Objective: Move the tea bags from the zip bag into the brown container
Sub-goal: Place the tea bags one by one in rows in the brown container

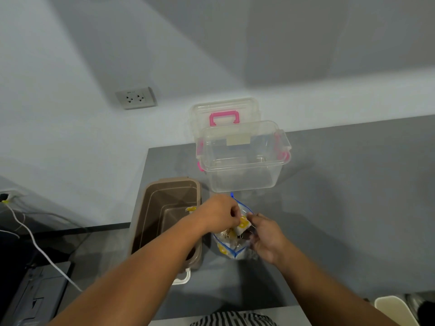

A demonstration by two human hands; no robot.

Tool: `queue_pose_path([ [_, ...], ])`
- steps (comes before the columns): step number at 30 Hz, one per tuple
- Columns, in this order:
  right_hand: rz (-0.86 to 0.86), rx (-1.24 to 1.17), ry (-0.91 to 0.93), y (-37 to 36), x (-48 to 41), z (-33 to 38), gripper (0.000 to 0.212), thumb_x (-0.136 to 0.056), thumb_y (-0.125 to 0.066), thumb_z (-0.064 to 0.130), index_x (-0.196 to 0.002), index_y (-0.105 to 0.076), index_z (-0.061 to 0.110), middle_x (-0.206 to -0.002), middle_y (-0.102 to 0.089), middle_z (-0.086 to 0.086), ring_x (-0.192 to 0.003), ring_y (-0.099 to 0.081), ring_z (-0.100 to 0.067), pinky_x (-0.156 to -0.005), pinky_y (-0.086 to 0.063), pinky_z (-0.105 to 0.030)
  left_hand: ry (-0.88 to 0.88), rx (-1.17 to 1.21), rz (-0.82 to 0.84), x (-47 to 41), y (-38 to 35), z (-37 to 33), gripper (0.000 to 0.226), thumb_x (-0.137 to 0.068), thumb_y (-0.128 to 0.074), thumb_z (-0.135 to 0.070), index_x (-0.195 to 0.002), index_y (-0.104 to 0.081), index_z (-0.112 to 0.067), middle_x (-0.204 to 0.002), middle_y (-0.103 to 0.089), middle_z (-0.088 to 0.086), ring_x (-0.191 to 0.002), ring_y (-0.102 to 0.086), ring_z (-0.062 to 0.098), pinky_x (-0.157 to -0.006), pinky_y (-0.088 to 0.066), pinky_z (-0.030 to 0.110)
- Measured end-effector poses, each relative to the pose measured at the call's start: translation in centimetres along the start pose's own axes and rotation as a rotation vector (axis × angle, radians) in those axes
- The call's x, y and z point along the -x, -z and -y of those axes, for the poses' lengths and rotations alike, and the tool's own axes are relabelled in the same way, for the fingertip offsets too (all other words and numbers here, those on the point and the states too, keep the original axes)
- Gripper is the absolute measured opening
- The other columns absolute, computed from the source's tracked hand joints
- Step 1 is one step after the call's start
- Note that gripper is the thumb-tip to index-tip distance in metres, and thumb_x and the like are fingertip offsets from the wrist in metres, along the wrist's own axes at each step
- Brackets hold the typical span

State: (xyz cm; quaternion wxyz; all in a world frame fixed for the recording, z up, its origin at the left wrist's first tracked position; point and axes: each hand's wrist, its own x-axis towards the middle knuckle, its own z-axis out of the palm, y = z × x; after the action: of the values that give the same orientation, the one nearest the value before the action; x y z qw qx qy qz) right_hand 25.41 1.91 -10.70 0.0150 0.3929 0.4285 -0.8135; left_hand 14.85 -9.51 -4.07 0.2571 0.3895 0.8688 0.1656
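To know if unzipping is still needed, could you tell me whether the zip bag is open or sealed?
Open: the zip bag has its blue seal strips spread apart, a tea bag at its mouth.

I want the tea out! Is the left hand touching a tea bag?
Touching. The head view shows the left hand pinching a yellow-labelled tea bag at the zip bag's mouth.

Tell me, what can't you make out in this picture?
Head view:
- tea bags in the zip bag: their number is hidden by the left hand and crumpled plastic.
- right hand: the fingers are blurred, so the grip is unclear.
- brown container: the near floor is hidden by the left arm.
- socket: the lettering is too small to read.
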Motion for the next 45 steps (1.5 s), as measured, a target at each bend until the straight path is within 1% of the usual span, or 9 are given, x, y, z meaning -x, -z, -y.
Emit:
queue_pose_path([
  [4,0.009,-0.025,-0.013,-0.3,0.1,0.2,0.022,-0.102,-0.046,0.005,-0.082,-0.054,0.010,-0.064,-0.059,-0.008,-0.044,-0.054,-0.013,-0.039,-0.041,-0.023,0.000,0.040,0.038,0.3,0.7,0.4,0.024,-0.085,-0.069,-0.017,-0.106,-0.064,-0.027,-0.090,-0.064,-0.009,-0.083,-0.063,0.008,-0.073,-0.052,0.022],
  [10,-0.020,-0.057,-0.007,-0.5,-0.4,0.0,0.019,-0.101,-0.046,0.005,-0.083,-0.052,0.011,-0.065,-0.052,-0.008,-0.043,-0.046,-0.014,-0.040,-0.034,-0.023,-0.071,-0.117,0.095,0.7,0.6,0.6,0.013,-0.091,-0.064,-0.026,-0.103,-0.069,-0.027,-0.096,-0.064,-0.010,-0.086,-0.062,0.009,-0.082,-0.055,0.028],
  [14,-0.007,-0.072,-0.019,-1.0,0.0,0.4,0.020,-0.102,-0.045,0.005,-0.084,-0.052,0.008,-0.061,-0.055,-0.009,-0.040,-0.050,-0.013,-0.038,-0.039,-0.024,-0.082,-0.042,0.003,0.9,1.9,1.1,0.011,-0.091,-0.068,-0.029,-0.101,-0.069,-0.025,-0.096,-0.066,-0.012,-0.088,-0.062,0.003,-0.079,-0.050,0.018],
  [20,-0.037,-0.051,-0.014,-1.7,-0.5,0.5,0.020,-0.103,-0.047,0.009,-0.084,-0.049,0.009,-0.064,-0.050,-0.009,-0.048,-0.041,-0.017,-0.052,-0.035,-0.029,-0.086,0.210,-0.197,2.4,5.7,2.2,0.014,-0.088,-0.073,-0.025,-0.102,-0.072,-0.023,-0.090,-0.070,-0.008,-0.081,-0.065,0.000,-0.078,-0.054,0.019],
  [26,-0.018,-0.037,-0.028,-2.1,-0.5,0.6,0.024,-0.106,-0.044,0.011,-0.083,-0.050,0.008,-0.066,-0.060,-0.013,-0.050,-0.062,-0.021,-0.049,-0.053,-0.031,-0.030,0.309,-0.354,4.4,9.7,4.0,0.013,-0.089,-0.073,-0.019,-0.101,-0.076,-0.022,-0.081,-0.071,-0.011,-0.068,-0.063,-0.004,-0.069,-0.044,0.006],
  [30,-0.006,-0.007,-0.030,-2.4,-0.7,0.8,0.020,-0.105,-0.046,0.012,-0.087,-0.051,0.006,-0.071,-0.062,-0.015,-0.071,-0.066,-0.033,-0.077,-0.057,-0.050,0.033,0.275,-0.437,5.9,11.4,6.0,0.007,-0.085,-0.076,-0.016,-0.089,-0.076,-0.021,-0.069,-0.066,-0.013,-0.059,-0.056,-0.007,-0.062,-0.041,0.004],
  [32,-0.008,-0.005,-0.033,-2.5,-0.7,0.9,0.023,-0.105,-0.045,0.012,-0.082,-0.049,0.008,-0.066,-0.059,-0.013,-0.071,-0.064,-0.033,-0.077,-0.055,-0.049,0.073,0.217,-0.414,6.5,11.6,7.4,0.007,-0.082,-0.079,-0.017,-0.084,-0.076,-0.022,-0.066,-0.067,-0.012,-0.058,-0.056,-0.005,-0.060,-0.041,0.005],
  [38,-0.006,-0.038,-0.036,-2.8,-0.6,1.1,0.026,-0.106,-0.043,0.008,-0.081,-0.047,0.008,-0.060,-0.053,-0.009,-0.042,-0.057,-0.017,-0.044,-0.051,-0.028,0.228,-0.029,-0.182,5.5,8.7,10.1,0.007,-0.080,-0.080,-0.020,-0.080,-0.076,-0.026,-0.072,-0.068,-0.014,-0.072,-0.065,0.002,-0.065,-0.047,0.015],
  [45,0.017,-0.032,-0.042,-2.5,-0.3,1.1,0.026,-0.106,-0.042,0.008,-0.081,-0.046,0.007,-0.056,-0.060,-0.008,-0.044,-0.062,-0.018,-0.044,-0.052,-0.029,0.338,-0.285,-0.077,2.2,4.0,11.1,0.016,-0.083,-0.066,-0.019,-0.087,-0.077,-0.029,-0.094,-0.074,-0.003,-0.089,-0.068,0.019,-0.085,-0.056,0.032],
])
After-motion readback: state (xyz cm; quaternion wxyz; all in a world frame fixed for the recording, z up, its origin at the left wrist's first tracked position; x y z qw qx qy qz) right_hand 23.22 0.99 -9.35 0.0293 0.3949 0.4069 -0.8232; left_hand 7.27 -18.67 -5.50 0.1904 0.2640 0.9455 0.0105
